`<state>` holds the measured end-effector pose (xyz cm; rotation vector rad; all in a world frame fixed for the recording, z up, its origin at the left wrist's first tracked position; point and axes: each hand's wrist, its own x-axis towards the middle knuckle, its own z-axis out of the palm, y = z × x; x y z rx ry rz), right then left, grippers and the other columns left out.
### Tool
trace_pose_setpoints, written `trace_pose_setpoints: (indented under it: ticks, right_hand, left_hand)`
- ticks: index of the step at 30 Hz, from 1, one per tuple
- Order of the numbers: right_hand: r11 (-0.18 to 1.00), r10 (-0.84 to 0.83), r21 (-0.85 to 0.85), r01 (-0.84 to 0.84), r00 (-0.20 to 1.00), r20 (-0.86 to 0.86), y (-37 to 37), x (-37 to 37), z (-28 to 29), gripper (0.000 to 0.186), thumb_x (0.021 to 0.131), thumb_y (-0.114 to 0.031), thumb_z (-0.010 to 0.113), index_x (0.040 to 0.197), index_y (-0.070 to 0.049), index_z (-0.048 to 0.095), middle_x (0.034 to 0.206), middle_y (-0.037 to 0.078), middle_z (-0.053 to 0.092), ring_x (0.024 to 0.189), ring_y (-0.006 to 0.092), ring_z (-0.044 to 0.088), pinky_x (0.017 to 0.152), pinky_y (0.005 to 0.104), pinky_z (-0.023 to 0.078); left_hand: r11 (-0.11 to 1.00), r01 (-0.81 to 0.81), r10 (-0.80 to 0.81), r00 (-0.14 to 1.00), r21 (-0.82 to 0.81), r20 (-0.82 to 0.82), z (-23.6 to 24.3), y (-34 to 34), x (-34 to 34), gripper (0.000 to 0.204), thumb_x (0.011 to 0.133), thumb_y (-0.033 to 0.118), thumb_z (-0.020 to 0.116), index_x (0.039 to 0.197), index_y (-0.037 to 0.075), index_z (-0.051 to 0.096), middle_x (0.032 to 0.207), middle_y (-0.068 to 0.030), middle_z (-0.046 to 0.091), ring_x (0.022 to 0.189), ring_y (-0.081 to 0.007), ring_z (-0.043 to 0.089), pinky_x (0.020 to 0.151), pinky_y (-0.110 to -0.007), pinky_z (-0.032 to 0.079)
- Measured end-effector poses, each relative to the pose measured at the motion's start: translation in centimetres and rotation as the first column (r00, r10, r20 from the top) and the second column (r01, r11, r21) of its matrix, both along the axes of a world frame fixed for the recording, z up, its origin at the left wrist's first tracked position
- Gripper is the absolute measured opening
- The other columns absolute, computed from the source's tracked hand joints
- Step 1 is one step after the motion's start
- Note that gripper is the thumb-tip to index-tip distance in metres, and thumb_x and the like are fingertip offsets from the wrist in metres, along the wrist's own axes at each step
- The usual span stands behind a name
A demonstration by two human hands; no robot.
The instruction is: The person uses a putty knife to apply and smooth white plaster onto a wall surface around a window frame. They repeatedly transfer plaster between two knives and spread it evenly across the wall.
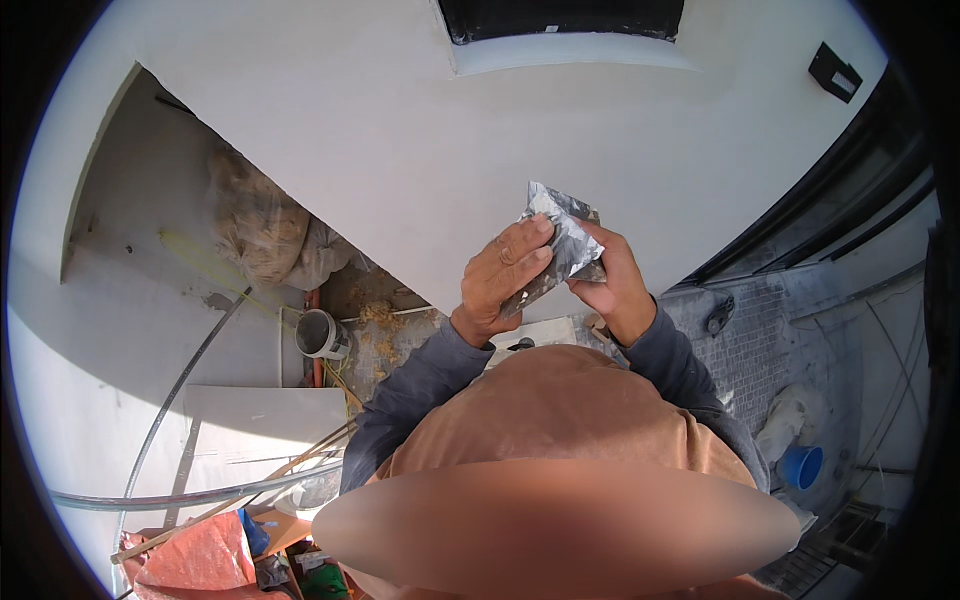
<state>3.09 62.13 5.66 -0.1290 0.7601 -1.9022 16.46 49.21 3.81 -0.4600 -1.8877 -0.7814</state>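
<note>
In front of my chest, both hands hold a silver, foil-like folded piece [571, 248]. It looks shiny and creased, with dark specks along its edges. I cannot make out whether it is a packet or a sheet wrapped around something. My left hand [500, 275] lies along its left side, fingers pressed against the surface and the thumb hidden. On the right edge, my right hand [618, 288] grips it between thumb and fingers. Both hands are closed on the piece and stand away from the white wall [400, 170] behind it.
A dark window opening [560, 18] and a black wall fixture [835, 72] are on the wall. Plastic bags [262, 225] and a bucket [318, 334] stand left. A blue bucket [801, 467] is lower right. A hose [200, 494] and red sheeting [195, 560] lie lower left.
</note>
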Motion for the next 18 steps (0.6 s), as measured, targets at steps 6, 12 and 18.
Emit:
trace_pose_setpoints:
  ticks: [6, 12, 18]
  right_hand:
    - [0.998, -0.064, 0.001, 0.065, 0.986, 0.157, 3.4, -2.5, 1.6, 0.017, 0.097, -0.015, 0.067, 0.107, -0.002, 0.069, 0.099, 0.011, 0.074, 0.085, 0.0241, 0.075, 0.078, 0.0409, 0.063]
    - [0.93, -0.355, -0.357, 0.086, 0.457, -0.816, 5.5, -0.7, 0.8, 0.045, 0.108, -0.041, 0.052, 0.134, -0.005, 0.06, 0.119, 0.006, 0.067, 0.111, 0.015, 0.062, 0.098, 0.0318, 0.051]
    - [0.949, -0.013, -0.159, 0.273, -0.47, -0.883, 7.7, 2.1, -1.1, 0.056, 0.09, 0.001, 0.064, 0.141, -0.02, 0.06, 0.131, 0.016, 0.054, 0.122, 0.0374, 0.055, 0.104, 0.0464, 0.046]
  left_hand:
    - [0.972, -0.151, 0.114, 0.972, 0.179, 0.206, -3.5, -0.8, 2.0, 0.035, 0.097, 0.012, 0.065, 0.129, -0.004, 0.066, 0.126, -0.0251, 0.069, 0.118, -0.0363, 0.069, 0.102, -0.043, 0.053]
    - [-0.25, -0.074, -0.512, 0.857, 0.965, -0.067, -5.5, 0.7, -1.6, 0.043, 0.108, 0.035, 0.052, 0.139, 0.005, 0.055, 0.131, -0.0075, 0.062, 0.118, -0.0253, 0.062, 0.103, -0.042, 0.05]
    - [0.671, 0.061, -0.42, 0.853, 0.739, 0.31, -8.3, -0.5, -1.3, 0.041, 0.107, 0.031, 0.052, 0.137, 0.004, 0.056, 0.125, -0.0068, 0.065, 0.115, -0.019, 0.063, 0.097, -0.036, 0.054]
